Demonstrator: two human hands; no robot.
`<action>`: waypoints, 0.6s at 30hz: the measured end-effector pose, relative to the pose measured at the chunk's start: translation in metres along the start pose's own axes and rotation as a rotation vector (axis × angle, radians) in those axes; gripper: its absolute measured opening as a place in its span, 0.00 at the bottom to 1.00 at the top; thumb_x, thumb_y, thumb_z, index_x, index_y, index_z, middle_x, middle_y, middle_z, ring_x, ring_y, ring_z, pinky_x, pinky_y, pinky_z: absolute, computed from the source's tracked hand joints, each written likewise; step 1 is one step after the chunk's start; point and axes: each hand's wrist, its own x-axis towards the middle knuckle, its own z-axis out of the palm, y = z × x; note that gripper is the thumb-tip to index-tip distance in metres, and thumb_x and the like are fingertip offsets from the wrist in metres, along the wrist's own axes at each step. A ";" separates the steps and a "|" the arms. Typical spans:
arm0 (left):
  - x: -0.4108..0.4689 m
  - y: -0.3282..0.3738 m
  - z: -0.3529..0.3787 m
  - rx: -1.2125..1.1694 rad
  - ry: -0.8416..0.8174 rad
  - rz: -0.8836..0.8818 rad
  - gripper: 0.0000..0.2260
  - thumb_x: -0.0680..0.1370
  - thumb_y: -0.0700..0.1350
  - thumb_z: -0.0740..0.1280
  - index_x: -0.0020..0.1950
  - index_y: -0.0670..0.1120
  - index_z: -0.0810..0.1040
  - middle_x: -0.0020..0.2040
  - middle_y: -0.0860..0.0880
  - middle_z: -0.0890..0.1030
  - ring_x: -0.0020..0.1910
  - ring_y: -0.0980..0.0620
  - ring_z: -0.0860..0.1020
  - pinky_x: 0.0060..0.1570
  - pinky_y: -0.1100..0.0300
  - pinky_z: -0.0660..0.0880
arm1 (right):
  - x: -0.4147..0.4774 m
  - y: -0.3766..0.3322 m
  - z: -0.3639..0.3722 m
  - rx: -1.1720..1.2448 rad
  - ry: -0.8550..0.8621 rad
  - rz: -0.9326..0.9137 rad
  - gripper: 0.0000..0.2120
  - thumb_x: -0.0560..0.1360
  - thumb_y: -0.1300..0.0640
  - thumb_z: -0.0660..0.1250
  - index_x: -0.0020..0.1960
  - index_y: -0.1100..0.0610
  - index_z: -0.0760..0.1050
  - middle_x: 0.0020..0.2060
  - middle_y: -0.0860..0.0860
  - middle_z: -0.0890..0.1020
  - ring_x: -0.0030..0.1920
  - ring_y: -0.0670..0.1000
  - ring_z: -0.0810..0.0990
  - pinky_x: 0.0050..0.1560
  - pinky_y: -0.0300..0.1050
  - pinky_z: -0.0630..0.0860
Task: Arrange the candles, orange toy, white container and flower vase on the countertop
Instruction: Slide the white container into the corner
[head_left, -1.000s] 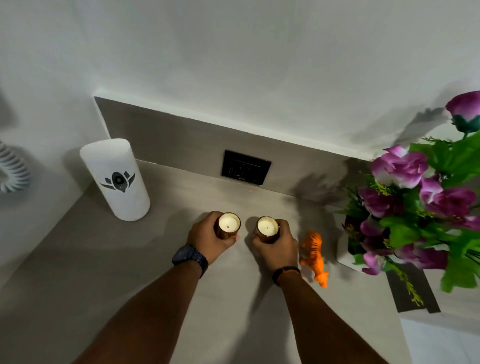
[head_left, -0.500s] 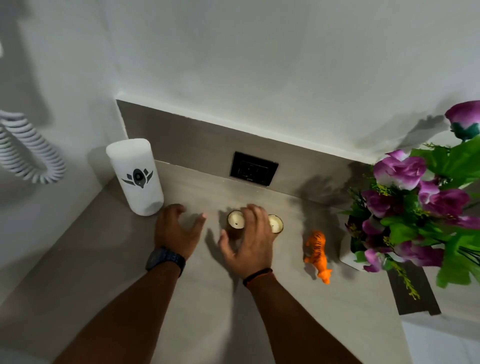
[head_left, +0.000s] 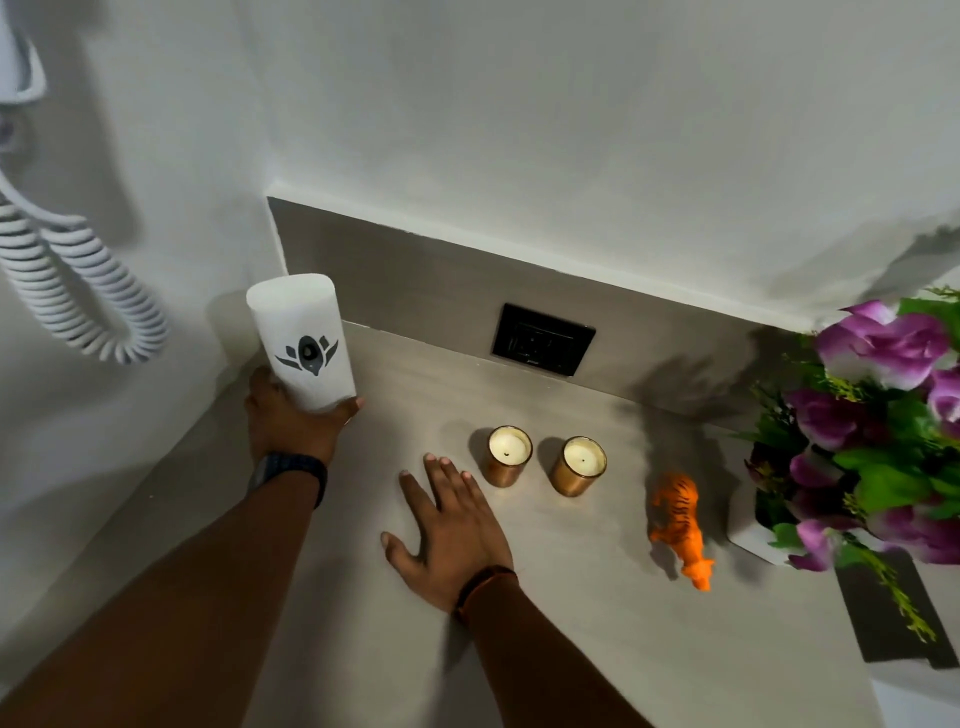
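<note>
while the left hand (head_left: 291, 426) grips the white container (head_left: 301, 343) at the worktop's (head_left: 571, 623) back-left corner, the right hand (head_left: 452, 530) rests open beside two candles (head_left: 509, 456).

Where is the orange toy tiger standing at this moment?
In the head view, the orange toy tiger stands on the countertop at the right side, between the right candle and the flower vase, touching neither hand.

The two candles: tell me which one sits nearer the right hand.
The left candle, just past the right hand; its twin stands beyond it, toward the orange toy.
</note>
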 end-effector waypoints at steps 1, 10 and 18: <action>0.004 0.000 0.003 -0.016 -0.015 0.004 0.48 0.54 0.54 0.83 0.68 0.47 0.65 0.64 0.43 0.73 0.62 0.40 0.73 0.60 0.42 0.73 | 0.002 0.000 0.000 -0.001 0.000 0.002 0.35 0.75 0.32 0.48 0.77 0.45 0.47 0.79 0.52 0.50 0.78 0.50 0.43 0.74 0.48 0.35; 0.056 0.019 0.021 -0.049 -0.016 -0.005 0.40 0.60 0.47 0.82 0.64 0.44 0.63 0.63 0.42 0.75 0.59 0.39 0.75 0.54 0.50 0.71 | 0.014 0.000 0.002 0.009 0.020 0.012 0.34 0.75 0.33 0.49 0.77 0.45 0.49 0.79 0.52 0.52 0.78 0.50 0.44 0.75 0.52 0.38; 0.100 0.037 0.031 0.059 -0.088 0.050 0.40 0.59 0.47 0.83 0.66 0.39 0.69 0.65 0.39 0.74 0.64 0.41 0.72 0.63 0.44 0.70 | 0.014 0.000 0.001 0.029 -0.009 0.023 0.34 0.75 0.33 0.49 0.77 0.44 0.47 0.79 0.50 0.48 0.77 0.48 0.39 0.75 0.52 0.37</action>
